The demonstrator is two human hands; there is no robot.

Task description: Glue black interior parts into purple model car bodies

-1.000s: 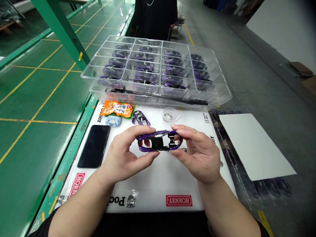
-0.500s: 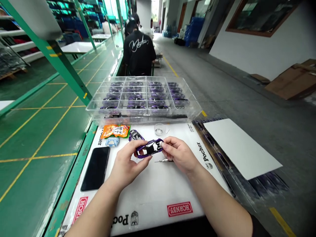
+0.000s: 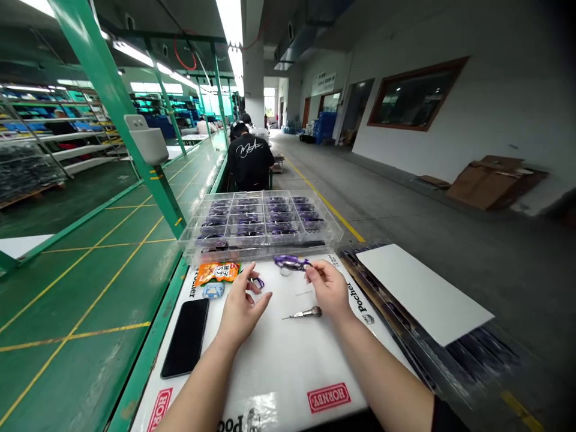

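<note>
Pinched in my right hand (image 3: 329,288) is a purple car-shaped part (image 3: 291,263), held by its right end above the white mat (image 3: 274,366). My left hand (image 3: 245,306) is spread with nothing in it. Behind its fingers a second purple part (image 3: 257,282) is mostly hidden. A small screwdriver (image 3: 306,312) lies on the mat just below my right hand. Beyond the hands stands a clear divided tray (image 3: 265,245), its compartments filled with several purple parts.
An orange snack packet (image 3: 218,273), a small blue case (image 3: 213,291) and a black phone (image 3: 185,338) lie at the left. White board (image 3: 425,291) covers more purple parts at the right. A green post (image 3: 155,180) rises at the left. A person in black (image 3: 249,162) sits ahead.
My left hand has let go of the purple part and opened. My right hand now holds it alone, farther forward. The view has tilted up, and the screwdriver is more exposed.
</note>
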